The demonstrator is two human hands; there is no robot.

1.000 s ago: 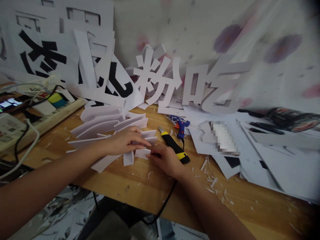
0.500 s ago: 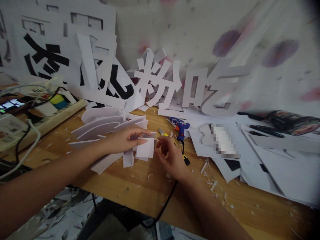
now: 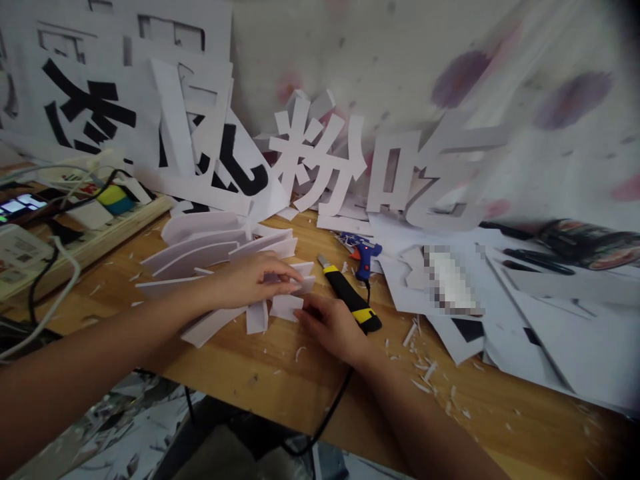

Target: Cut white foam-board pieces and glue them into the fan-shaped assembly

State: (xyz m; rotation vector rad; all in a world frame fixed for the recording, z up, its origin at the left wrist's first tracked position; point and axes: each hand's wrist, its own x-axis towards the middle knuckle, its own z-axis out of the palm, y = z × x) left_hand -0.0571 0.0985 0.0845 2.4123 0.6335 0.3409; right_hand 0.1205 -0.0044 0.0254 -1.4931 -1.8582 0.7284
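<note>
- Left hand arched, fingers slightly apart, over upright white strips on the wooden table; grip unclear.
- Right hand curled, fingertips at a small white panel, near the utility knife; pinch unclear.

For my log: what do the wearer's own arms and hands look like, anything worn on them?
Both hands, left hand and right hand, are gloveless. No sleeve shows on the left forearm or right forearm, and no watch or bracelet. Fingers are too small to rule out rings.
</note>
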